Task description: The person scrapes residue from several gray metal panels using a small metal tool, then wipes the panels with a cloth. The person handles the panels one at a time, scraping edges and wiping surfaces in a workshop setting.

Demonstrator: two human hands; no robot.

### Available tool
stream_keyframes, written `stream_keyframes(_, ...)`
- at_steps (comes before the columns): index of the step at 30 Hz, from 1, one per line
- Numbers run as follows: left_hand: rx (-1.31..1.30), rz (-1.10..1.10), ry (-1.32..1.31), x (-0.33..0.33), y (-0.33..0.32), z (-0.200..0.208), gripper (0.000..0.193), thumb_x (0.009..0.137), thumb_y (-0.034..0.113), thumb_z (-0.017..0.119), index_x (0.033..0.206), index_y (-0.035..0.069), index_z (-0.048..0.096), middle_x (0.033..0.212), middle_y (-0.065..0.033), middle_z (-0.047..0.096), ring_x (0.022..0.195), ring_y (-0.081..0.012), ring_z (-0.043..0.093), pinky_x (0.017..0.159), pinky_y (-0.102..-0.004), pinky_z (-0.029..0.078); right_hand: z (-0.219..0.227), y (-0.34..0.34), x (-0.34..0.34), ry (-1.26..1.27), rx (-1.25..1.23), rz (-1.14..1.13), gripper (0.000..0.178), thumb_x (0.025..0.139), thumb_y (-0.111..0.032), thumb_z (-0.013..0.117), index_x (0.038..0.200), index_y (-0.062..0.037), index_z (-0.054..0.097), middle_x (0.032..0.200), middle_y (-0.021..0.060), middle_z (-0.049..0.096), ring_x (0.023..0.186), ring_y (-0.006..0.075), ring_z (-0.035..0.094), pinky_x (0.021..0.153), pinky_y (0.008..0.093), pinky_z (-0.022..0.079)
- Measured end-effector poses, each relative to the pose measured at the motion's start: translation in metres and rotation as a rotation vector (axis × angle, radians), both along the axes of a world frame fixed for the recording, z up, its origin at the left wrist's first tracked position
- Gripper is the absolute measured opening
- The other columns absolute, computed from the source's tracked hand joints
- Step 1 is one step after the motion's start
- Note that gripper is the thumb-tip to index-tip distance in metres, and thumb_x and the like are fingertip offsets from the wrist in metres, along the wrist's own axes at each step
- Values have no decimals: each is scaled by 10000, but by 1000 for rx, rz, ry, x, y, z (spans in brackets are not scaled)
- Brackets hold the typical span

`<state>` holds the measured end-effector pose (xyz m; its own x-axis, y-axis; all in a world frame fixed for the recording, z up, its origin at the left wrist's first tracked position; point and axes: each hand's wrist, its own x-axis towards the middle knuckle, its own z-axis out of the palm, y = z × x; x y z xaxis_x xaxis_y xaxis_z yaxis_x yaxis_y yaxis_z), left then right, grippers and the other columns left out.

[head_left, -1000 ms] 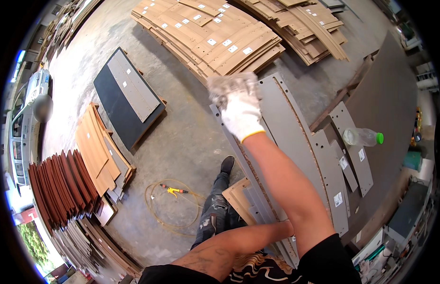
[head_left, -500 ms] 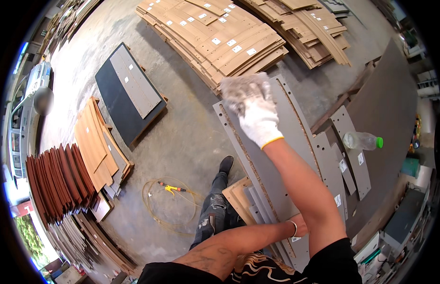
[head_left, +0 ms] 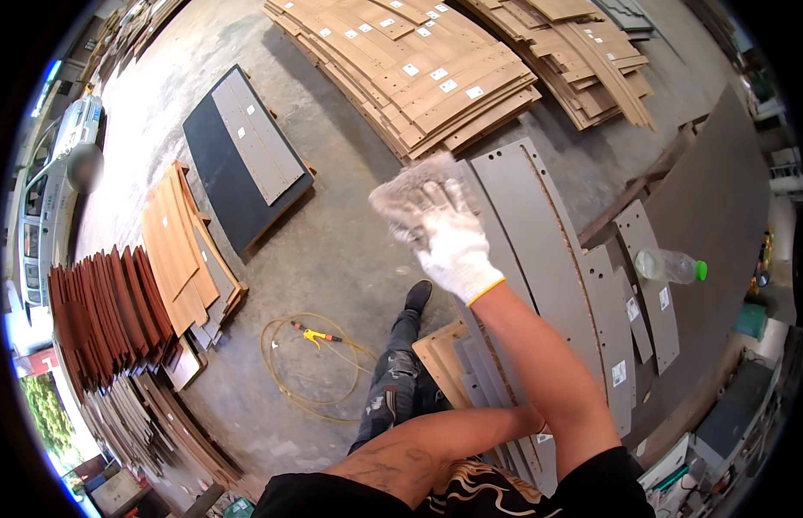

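Observation:
A white work glove with a yellow cuff covers my right hand (head_left: 453, 250), whose fingers press over a fuzzy grey-brown rag (head_left: 414, 194). The rag is at the far left edge of the stacked grey boards (head_left: 548, 250) and sticks out past them over the floor. Along the top board runs a narrow brown groove, with dark holes near its ends. My left forearm (head_left: 453, 432) crosses low in front of me, beneath my right arm. Behind the right forearm my left hand is almost fully hidden, near the boards' close end, so its fingers do not show.
A clear bottle with green cap (head_left: 671, 266) lies on grey strips to the right. On the floor at left are a coiled yellow hose with air gun (head_left: 315, 335), a dark panel (head_left: 237, 198) and reddish-brown pieces (head_left: 108, 319). Wood-coloured panels (head_left: 401, 78) are stacked ahead.
My gloved right hand and the rag have moved left and slightly nearer, from the top board's surface to its left edge. The view has shifted a little; my left hand has become more hidden.

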<state>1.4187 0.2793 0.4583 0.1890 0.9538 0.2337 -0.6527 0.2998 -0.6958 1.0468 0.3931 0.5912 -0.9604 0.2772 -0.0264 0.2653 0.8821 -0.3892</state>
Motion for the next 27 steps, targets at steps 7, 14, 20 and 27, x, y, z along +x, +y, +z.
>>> stream_keyframes(7,-644,-492,-1836,-13,-6,13,632,1083,376,402,1634,108,248,1725,-127,163,1596,-306,136,1294,-526,128,8,-30,111,138,-179,225,530,816,-236,704,1322,-89,651,1386,208,581,1385,442,449,1221,547,298)
stream_keyframes(14,-1133,-788,-2490,-55,6,41,622,1031,367,355,1563,46,376,1708,-167,212,1600,-330,106,1289,-590,28,20,-43,164,86,-109,37,499,831,-322,723,1300,-158,673,1391,110,619,1363,342,520,1213,554,297)
stream_keyframes(20,-1310,-602,-2529,-88,19,93,652,1031,340,415,1604,46,314,1706,-163,218,1601,-315,111,1289,-547,43,-9,-21,68,73,-74,-221,567,911,-333,659,1439,-138,589,1598,131,449,1537,335,303,1290,488,166)
stream_keyframes(27,-1273,-484,-2550,-91,20,80,672,1038,376,415,1610,42,300,1722,-117,199,1604,-291,118,1287,-529,84,30,23,194,-180,-186,-550,579,1017,-510,487,1500,-194,536,1646,113,383,1566,362,232,1295,490,121)
